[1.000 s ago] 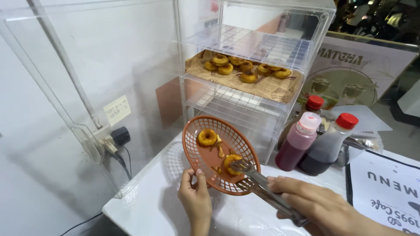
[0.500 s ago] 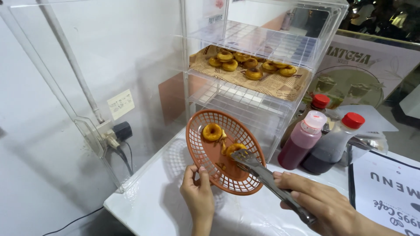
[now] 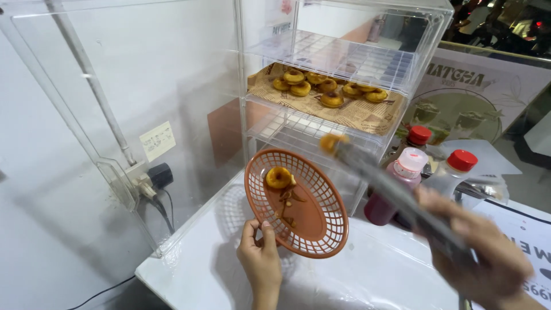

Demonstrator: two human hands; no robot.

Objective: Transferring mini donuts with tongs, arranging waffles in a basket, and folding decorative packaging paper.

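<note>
Tilted round orange plastic mesh basket (image 3: 304, 206) pinched at its lower rim by the left hand (image 3: 261, 261), one small golden ring doughnut (image 3: 278, 177) inside; blurred metal tongs (image 3: 396, 198) clenched in the right hand (image 3: 485, 258), gripping another small golden doughnut (image 3: 332, 142) just above the basket.

Colours and patterns on the white tabletop (image 3: 367, 275).
Orange-red lattice-weave basket (image 3: 315, 221); golden-brown doughnut (image 3: 278, 177); tan printed paper liner (image 3: 367, 115); dark red sauce bottle (image 3: 396, 186), pale pink cap.
</note>
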